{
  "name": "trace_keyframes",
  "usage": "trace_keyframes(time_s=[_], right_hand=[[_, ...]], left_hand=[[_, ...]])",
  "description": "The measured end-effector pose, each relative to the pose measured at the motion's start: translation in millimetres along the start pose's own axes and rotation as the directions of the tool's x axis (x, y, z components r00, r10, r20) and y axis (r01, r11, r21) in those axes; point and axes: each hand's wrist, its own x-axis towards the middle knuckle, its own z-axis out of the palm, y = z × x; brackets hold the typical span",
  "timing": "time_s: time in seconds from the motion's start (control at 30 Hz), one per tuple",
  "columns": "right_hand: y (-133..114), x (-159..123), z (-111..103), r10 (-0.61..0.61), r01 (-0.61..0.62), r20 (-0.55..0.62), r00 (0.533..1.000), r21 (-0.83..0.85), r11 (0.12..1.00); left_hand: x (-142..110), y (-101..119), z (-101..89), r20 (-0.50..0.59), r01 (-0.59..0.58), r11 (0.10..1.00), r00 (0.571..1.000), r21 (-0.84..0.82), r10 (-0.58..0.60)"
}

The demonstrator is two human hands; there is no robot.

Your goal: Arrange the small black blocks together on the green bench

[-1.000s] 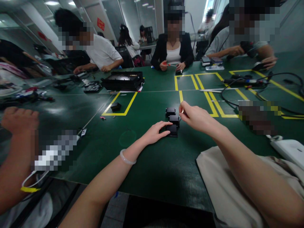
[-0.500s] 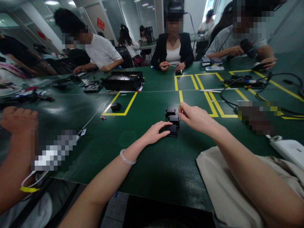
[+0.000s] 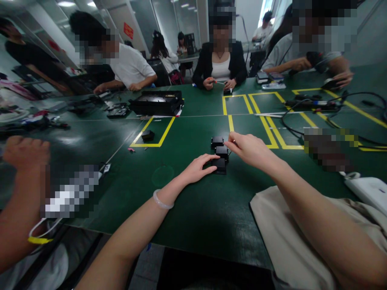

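Three small black box-shaped parts stand in a staggered row on the green table: the far black block [image 3: 217, 141], the middle black block [image 3: 222, 151] and the near black block [image 3: 220, 165]. My left hand [image 3: 196, 169], with a pale bracelet on its wrist, grips the near block from the left, thumb on its near side and fingers at its far edge. My right hand [image 3: 242, 145] is closed in a pinch just right of the far and middle blocks. A thin thing shows below its fingertips, too small to name.
Beige cloth [image 3: 272, 217] lies under my right forearm, with a white device [image 3: 367, 191] beyond it. Yellow tape [image 3: 165, 133] marks the table around another black part [image 3: 147, 135]. A black tray [image 3: 157, 105] and cables [image 3: 332, 114] lie farther off. A neighbour's fist [image 3: 27, 155] rests at left.
My right hand has shifted slightly down and toward the blocks, still pinched. My left hand keeps its place on the near block. A standing person at far left has straightened up.
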Motion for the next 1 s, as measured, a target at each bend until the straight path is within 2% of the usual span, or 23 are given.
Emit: trace_keyframes(time_s=[0.17, 0.43, 0.67, 0.87, 1.0], right_hand=[[3.2, 0.1, 0.9, -0.053, 0.052, 0.005, 0.999, 0.050, 0.997], [-0.8, 0.1, -0.5, 0.032, -0.033, -0.005, 0.999, -0.072, 0.997], [0.1, -0.8, -3.2, -0.005, 0.004, 0.028, 1.000, 0.003, 1.000], [-1.5, -0.5, -1.6, 0.032, -0.032, 0.005, 0.999, -0.076, 0.997], [-0.8, -0.8, -2.0, 0.014, -0.014, 0.011, 1.000, -0.030, 0.999]], left_hand=[[-0.1, 0.4, -0.4, 0.003, 0.003, 1.000, 1.000, -0.004, -0.003], [-0.8, 1.8, -1.1, 0.006, 0.012, 1.000, 1.000, -0.009, -0.012], [-0.5, 2.5, -2.0, 0.016, 0.013, 1.000, 1.000, -0.011, -0.013], [-0.3, 0.7, -0.9, 0.019, 0.013, 1.000, 1.000, -0.004, -0.013], [0.0, -0.4, 0.1, 0.009, 0.003, 1.000, 1.000, -0.002, -0.003]])
